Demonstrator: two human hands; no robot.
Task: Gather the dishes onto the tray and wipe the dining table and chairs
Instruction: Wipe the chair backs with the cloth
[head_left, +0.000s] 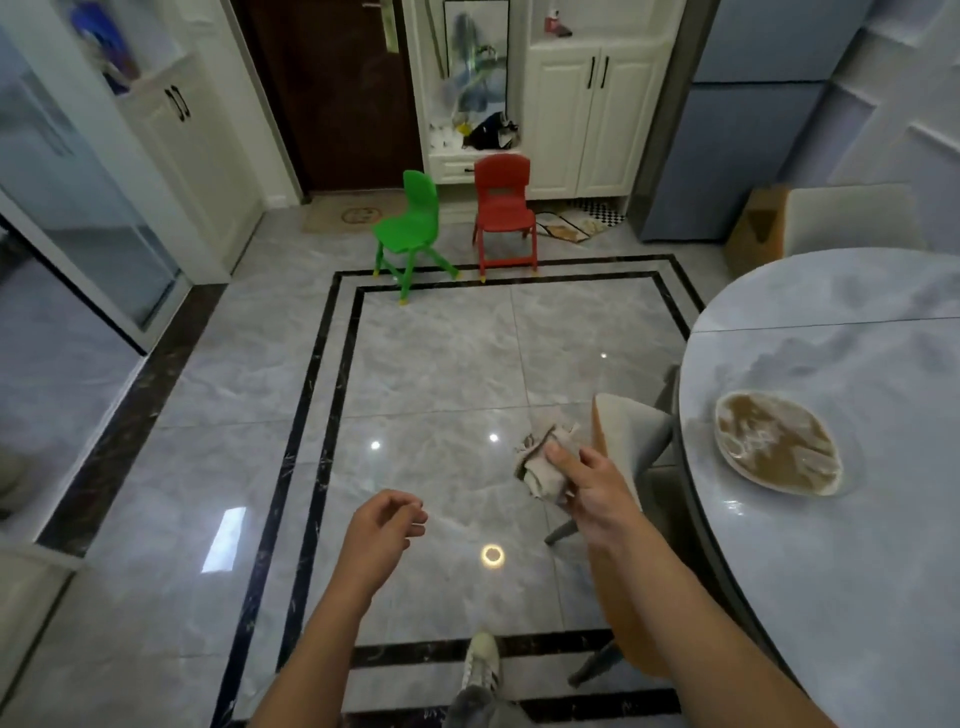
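Note:
My right hand (589, 488) grips a crumpled grey-white cloth (543, 457), held in the air over the floor just left of a grey dining chair (631, 431). My left hand (384, 525) hangs loosely curled with nothing in it, over the floor tiles. A round, pale marble dining table (857, 597) fills the right side. On it lies an oval dish (776, 441) smeared with brown sauce. Far off stand a small green chair (413, 228) and a small red chair (504, 208), side by side near the door.
White cabinets (597, 114) and a dark door (332, 93) line the far wall. A grey fridge (737, 130) stands at the back right, with another dining chair (831, 218) behind the table. A glass partition (88, 208) runs along the left. My shoe (480, 662) shows at the bottom.

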